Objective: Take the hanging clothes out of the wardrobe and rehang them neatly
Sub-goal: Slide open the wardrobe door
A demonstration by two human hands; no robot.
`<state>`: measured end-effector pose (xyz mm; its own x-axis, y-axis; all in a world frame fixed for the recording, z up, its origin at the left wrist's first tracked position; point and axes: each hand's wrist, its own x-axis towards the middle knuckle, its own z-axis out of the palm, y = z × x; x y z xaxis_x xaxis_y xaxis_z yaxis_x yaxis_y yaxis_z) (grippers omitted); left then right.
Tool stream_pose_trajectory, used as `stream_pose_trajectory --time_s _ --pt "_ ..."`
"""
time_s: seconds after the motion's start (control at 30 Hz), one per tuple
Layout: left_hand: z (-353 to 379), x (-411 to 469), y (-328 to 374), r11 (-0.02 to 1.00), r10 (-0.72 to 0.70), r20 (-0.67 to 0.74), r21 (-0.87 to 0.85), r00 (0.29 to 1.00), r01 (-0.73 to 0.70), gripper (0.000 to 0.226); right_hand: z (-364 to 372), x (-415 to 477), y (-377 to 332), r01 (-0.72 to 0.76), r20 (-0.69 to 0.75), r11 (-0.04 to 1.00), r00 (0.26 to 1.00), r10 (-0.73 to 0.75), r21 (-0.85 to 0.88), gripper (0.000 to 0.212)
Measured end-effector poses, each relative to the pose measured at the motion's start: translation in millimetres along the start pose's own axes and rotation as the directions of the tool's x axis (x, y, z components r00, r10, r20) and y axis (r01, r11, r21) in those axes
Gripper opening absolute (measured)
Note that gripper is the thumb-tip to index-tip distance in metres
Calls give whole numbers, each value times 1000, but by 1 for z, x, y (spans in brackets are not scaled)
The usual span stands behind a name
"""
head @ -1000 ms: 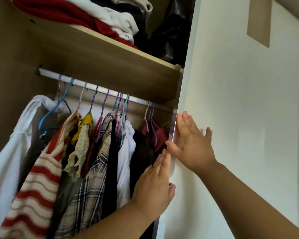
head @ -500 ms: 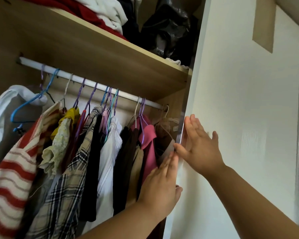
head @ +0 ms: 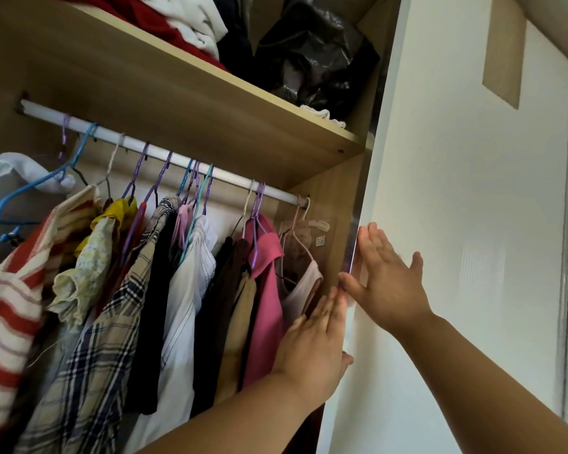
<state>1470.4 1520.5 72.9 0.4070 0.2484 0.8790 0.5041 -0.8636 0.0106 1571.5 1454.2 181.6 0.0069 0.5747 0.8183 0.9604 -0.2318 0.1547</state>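
Observation:
Several garments hang on a white rail (head: 164, 157) inside the wooden wardrobe: a red-striped top (head: 10, 290), a yellow floral piece (head: 89, 263), a plaid shirt (head: 112, 322), a white striped shirt (head: 191, 276) and a pink top (head: 266, 280). My left hand (head: 315, 345) lies flat, fingers straight, against the edge of the white sliding door (head: 456, 224). My right hand (head: 384, 280) presses flat on the door's front face, thumb at its edge. Neither hand holds anything.
A wooden shelf (head: 210, 103) above the rail carries folded red and white clothes (head: 177, 24) and a black plastic bag (head: 315, 57). An empty blue hanger (head: 30, 194) hangs at the left. The wardrobe's wooden side panel (head: 332, 231) stands beside the door edge.
The white door has slid to the right under both hands, uncovering the pink top and the garments at the right end of the rail. The view shifted right.

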Motion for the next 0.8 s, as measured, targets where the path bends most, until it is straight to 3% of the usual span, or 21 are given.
stream_pose_trajectory --time_s 0.27,0.47,0.6,0.7,0.8 --pt "-5 1 1 998 -49 71 42 996 46 95 2 -3 -5 -1 2 999 1000 1 50 75" --pt "-34 2 2 998 -58 228 51 972 48 96 -7 -7 -9 -23 31 999 999 22 31 75" --pt "-72 -15 -11 990 -79 323 139 943 35 90 -6 -15 -26 -67 -84 984 993 82 165 75" --pt "-102 -46 -34 968 -149 347 243 926 65 89 -7 -29 -53 74 -239 956 971 -4 283 63" --pt "-143 -80 -59 924 -200 305 376 931 75 87 -9 -43 -93 253 -257 915 951 -175 314 62"
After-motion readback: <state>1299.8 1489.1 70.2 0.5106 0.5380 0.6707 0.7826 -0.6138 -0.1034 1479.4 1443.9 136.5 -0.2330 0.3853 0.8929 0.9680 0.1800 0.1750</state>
